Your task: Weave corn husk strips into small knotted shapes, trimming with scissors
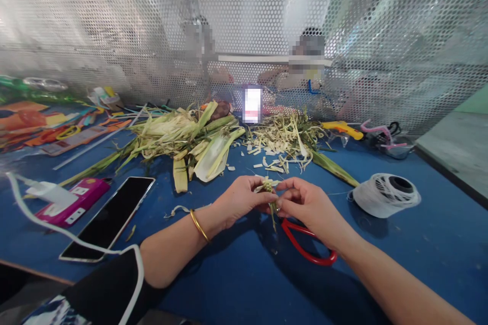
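Observation:
Near the middle of the blue table, my left hand (247, 195) pinches a small bundle of pale green plant strips (269, 185), with thin ends hanging below the fingers. My right hand (301, 198) meets it from the other side, thumb and fingers closed at the lower part of the bundle. A thin thread runs from the right hand's side toward a spool of white thread (375, 195) on the right; what exactly the right fingertips grip is too small to make out. Red-handled scissors (308, 254) lie under the right hand, their blades hidden.
Behind the hands lie a heap of leaves and husks (171, 137) and a pile of cut pieces (285, 137). A phone (109, 218), a purple power strip (76, 200) and a white cable (139, 264) are at left. A yellow glue gun (343, 128) lies before the perforated metal screen (251, 25).

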`<state>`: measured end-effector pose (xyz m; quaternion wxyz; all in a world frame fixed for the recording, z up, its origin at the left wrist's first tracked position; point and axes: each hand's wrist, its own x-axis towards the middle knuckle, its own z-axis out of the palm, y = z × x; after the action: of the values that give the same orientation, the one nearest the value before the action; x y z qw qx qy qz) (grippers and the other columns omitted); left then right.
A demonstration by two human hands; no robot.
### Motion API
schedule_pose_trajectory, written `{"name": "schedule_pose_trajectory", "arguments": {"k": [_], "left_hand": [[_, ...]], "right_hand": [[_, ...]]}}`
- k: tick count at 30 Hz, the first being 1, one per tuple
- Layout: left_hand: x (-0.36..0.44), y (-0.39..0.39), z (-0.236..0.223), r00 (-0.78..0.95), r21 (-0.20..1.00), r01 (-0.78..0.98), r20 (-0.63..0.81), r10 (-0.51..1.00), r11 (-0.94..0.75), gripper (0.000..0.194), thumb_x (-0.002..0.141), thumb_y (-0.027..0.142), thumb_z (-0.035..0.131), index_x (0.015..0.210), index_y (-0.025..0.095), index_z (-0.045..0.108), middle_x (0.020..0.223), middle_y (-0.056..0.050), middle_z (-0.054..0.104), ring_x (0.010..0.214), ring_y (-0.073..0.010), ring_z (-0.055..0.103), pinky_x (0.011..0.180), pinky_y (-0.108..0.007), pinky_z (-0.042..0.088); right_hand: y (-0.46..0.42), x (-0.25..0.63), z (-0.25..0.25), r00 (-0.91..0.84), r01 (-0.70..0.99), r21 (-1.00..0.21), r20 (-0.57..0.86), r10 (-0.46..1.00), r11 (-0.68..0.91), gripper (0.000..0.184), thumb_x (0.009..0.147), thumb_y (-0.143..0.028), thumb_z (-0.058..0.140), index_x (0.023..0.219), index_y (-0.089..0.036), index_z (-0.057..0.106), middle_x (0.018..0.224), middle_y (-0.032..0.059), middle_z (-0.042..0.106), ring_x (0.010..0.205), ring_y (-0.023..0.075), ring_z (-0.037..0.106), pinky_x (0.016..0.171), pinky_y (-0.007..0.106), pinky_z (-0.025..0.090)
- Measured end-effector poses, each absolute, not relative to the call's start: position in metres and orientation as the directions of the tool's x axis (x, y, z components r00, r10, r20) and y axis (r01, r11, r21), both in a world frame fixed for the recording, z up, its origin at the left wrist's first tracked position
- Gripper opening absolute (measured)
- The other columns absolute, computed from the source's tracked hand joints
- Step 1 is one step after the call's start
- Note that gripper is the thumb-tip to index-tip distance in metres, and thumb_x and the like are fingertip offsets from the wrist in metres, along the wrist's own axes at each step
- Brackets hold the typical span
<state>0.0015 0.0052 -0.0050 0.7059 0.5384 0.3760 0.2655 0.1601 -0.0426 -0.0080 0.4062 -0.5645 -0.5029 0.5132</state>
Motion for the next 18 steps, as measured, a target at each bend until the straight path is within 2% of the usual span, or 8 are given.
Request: {"name": "schedule_pose_trajectory", "arguments": {"k": [4, 8, 14, 18], "left_hand": [[-0.0001, 0.0061, -0.0051, 0.586, 0.945, 0.033, -0.281, 0.760, 0.324, 0.032, 0.058, 0.033, 0.080, 0.075, 0.012, 0.063, 0.071, -0.002, 0.065, 0.064, -0.0131, 0.062, 0.071, -0.030, 0.051], [-0.0013, 0.0074, -0.0050, 0.586, 0.945, 0.076, -0.300, 0.753, 0.317, 0.035, 0.057, 0.037, 0.081, 0.074, 0.012, 0.063, 0.070, -0.002, 0.065, 0.061, -0.0119, 0.060, 0.066, -0.028, 0.049], [0.0020, 0.0055, -0.0044, 0.529, 0.954, -0.006, -0.250, 0.811, 0.299, 0.032, 0.058, 0.033, 0.081, 0.072, 0.013, 0.061, 0.070, -0.001, 0.064, 0.064, -0.0120, 0.061, 0.068, -0.027, 0.050], [0.0038, 0.0039, -0.0057, 0.535, 0.958, -0.040, -0.218, 0.816, 0.282, 0.030, 0.059, 0.030, 0.080, 0.072, 0.013, 0.060, 0.069, -0.001, 0.065, 0.065, -0.0120, 0.062, 0.069, -0.027, 0.050]], "right_hand": [[-0.0427, 0.1617, -0.0086, -0.036, 0.208, -0.973, -0.113, 0.993, -0.103, 0.025, 0.067, -0.023, 0.063, 0.090, -0.021, 0.055, 0.062, -0.0051, 0.064, 0.062, 0.0151, 0.066, 0.064, 0.029, 0.053], [-0.0423, 0.1629, -0.0060, -0.008, 0.300, -0.952, -0.061, 0.998, -0.056, 0.023, 0.068, -0.023, 0.061, 0.090, -0.021, 0.054, 0.063, -0.0050, 0.065, 0.060, 0.0142, 0.064, 0.061, 0.027, 0.050], [-0.0433, 0.1592, -0.0068, -0.014, 0.095, -0.982, -0.164, 0.986, -0.162, 0.027, 0.066, -0.027, 0.067, 0.088, -0.020, 0.051, 0.065, -0.0044, 0.065, 0.063, 0.0142, 0.065, 0.064, 0.028, 0.050], [-0.0443, 0.1576, -0.0098, -0.010, 0.060, -0.985, -0.161, 0.987, -0.160, 0.030, 0.064, -0.029, 0.070, 0.087, -0.019, 0.052, 0.065, -0.0039, 0.064, 0.062, 0.0137, 0.064, 0.065, 0.028, 0.050]]}}
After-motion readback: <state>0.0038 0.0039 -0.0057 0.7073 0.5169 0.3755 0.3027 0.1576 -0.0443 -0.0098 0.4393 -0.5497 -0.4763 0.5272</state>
